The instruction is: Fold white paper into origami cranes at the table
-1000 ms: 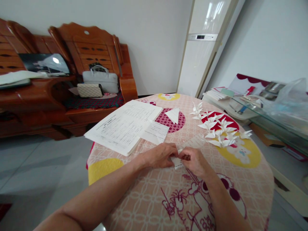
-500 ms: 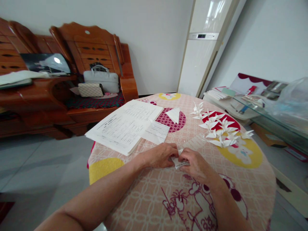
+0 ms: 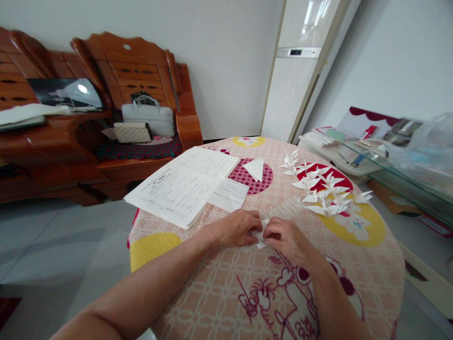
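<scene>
My left hand (image 3: 241, 228) and my right hand (image 3: 286, 237) meet over the near middle of the round table. Between them is a small piece of folded white paper (image 3: 261, 245), pinched from both sides by curled fingers. Most of this paper is hidden behind the fingers. Just beyond my hands lies a transparent ruler (image 3: 286, 207), flat on the cloth. A printed sheet (image 3: 230, 193) rests by the open booklet (image 3: 177, 184) to the left. Farther back sits a folded paper triangle (image 3: 255, 168). Several white paper cranes (image 3: 325, 189) stand in a group at the right.
A patterned pink tablecloth (image 3: 212, 293) covers the table. At the right, a glass-topped stand (image 3: 399, 170) holds papers, a plastic bag and metal bowls. Wooden seats (image 3: 141, 61) with bags line the left wall, and a tall white air conditioner (image 3: 288, 94) stands behind.
The paper between my hands shows less of its printed face and looks narrower at its near edge. My fingers have shifted slightly on it. The other things on the table stay put.
</scene>
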`<move>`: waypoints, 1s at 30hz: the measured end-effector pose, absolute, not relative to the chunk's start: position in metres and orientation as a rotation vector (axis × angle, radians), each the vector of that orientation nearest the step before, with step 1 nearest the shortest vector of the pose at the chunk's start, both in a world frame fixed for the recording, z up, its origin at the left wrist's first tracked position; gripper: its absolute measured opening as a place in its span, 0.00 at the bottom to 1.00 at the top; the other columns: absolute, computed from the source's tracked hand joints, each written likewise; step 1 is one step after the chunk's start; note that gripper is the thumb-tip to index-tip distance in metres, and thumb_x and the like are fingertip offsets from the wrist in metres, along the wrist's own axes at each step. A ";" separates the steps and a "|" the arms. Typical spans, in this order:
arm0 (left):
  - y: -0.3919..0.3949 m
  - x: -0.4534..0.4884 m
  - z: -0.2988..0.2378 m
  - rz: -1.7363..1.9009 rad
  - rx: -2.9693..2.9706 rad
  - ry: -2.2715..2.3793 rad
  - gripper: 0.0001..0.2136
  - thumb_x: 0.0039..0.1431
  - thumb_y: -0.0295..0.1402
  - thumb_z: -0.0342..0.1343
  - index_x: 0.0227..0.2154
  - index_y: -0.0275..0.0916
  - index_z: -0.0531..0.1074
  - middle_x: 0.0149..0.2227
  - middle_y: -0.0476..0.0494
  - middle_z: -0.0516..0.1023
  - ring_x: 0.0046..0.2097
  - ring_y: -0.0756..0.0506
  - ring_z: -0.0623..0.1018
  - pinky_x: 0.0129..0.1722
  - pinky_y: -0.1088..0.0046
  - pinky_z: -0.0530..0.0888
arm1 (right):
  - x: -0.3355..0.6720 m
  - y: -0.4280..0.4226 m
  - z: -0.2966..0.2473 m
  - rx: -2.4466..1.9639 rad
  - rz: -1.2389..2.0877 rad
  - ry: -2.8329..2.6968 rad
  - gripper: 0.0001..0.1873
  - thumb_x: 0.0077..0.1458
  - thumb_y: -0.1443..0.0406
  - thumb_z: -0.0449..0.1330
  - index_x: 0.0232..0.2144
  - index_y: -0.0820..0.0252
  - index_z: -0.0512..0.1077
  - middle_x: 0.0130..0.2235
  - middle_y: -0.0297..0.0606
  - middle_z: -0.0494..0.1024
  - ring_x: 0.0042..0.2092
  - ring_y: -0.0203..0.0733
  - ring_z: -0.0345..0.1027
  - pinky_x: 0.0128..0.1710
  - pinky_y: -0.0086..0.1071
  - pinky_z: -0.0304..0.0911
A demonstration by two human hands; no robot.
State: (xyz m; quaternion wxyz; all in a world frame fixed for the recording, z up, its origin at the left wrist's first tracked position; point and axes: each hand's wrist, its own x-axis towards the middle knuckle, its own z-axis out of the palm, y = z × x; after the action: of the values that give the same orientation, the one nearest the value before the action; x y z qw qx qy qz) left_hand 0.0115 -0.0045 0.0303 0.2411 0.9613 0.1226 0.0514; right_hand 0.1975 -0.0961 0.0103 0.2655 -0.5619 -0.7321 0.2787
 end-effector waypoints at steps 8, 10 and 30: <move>-0.009 0.013 0.025 0.189 2.702 0.362 0.04 0.57 0.27 0.54 0.32 0.36 0.73 0.36 0.45 0.74 0.37 0.49 0.75 0.36 0.77 0.67 | 0.198 -0.096 0.009 -1.532 0.765 -1.967 0.05 0.45 0.73 0.64 0.27 0.61 0.76 0.32 0.35 0.73 0.34 0.37 0.67 0.34 0.28 0.58; -0.010 0.015 0.024 0.196 2.702 0.382 0.03 0.56 0.27 0.54 0.32 0.36 0.73 0.36 0.45 0.74 0.37 0.49 0.75 0.35 0.78 0.67 | 0.197 -0.095 0.008 -1.538 0.760 -1.960 0.05 0.45 0.74 0.63 0.25 0.61 0.76 0.32 0.35 0.73 0.34 0.37 0.67 0.34 0.28 0.58; -0.016 0.024 0.006 0.207 2.463 0.914 0.07 0.51 0.31 0.53 0.25 0.36 0.75 0.32 0.44 0.76 0.32 0.49 0.73 0.30 0.76 0.66 | 0.189 -0.093 0.009 -1.696 0.676 -1.914 0.08 0.51 0.74 0.58 0.23 0.63 0.74 0.29 0.36 0.73 0.31 0.36 0.67 0.31 0.27 0.56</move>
State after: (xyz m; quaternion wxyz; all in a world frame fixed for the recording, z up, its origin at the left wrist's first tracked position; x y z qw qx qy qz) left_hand 0.0241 -0.0156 0.0060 0.2504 0.9049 0.3357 0.0760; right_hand 0.1894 -0.0934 0.0091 0.2456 -0.6215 -0.7014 0.2479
